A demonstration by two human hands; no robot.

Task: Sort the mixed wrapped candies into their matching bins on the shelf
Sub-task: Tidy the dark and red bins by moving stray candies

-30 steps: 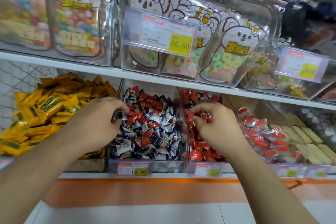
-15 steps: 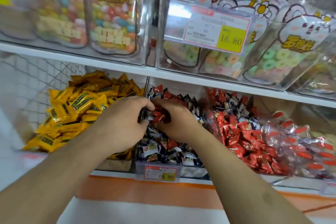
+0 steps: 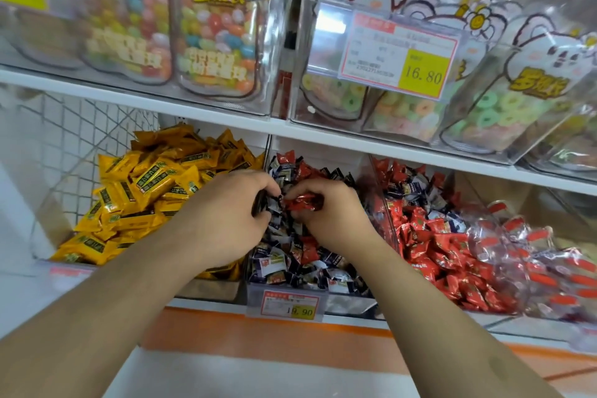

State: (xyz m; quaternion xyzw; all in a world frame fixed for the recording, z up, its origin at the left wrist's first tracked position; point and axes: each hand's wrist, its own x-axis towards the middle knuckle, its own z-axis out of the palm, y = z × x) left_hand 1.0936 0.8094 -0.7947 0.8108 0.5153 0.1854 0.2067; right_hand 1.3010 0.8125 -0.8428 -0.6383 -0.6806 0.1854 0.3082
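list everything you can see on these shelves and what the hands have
yellow candies: a heap, lower shelf, leftmost bin
dark blue candies: many, mixed with red, middle bin
red candies: many, some blue among them, bin to the right
clear red-marked packets: a pile, far right
jelly bean bags: several, multicoloured, upper left
ring gummy bags: several, green and orange, upper right
price tags: two readable, 16.80 and 19.90
left hand: holds dark candies
right hand: pinches red candy

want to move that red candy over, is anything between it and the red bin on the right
Only the clear divider wall between the two bins stands in the way. The right hand pinches the red candy above the dark-wrapped pile, so it must go over that wall to reach the red candy bin.
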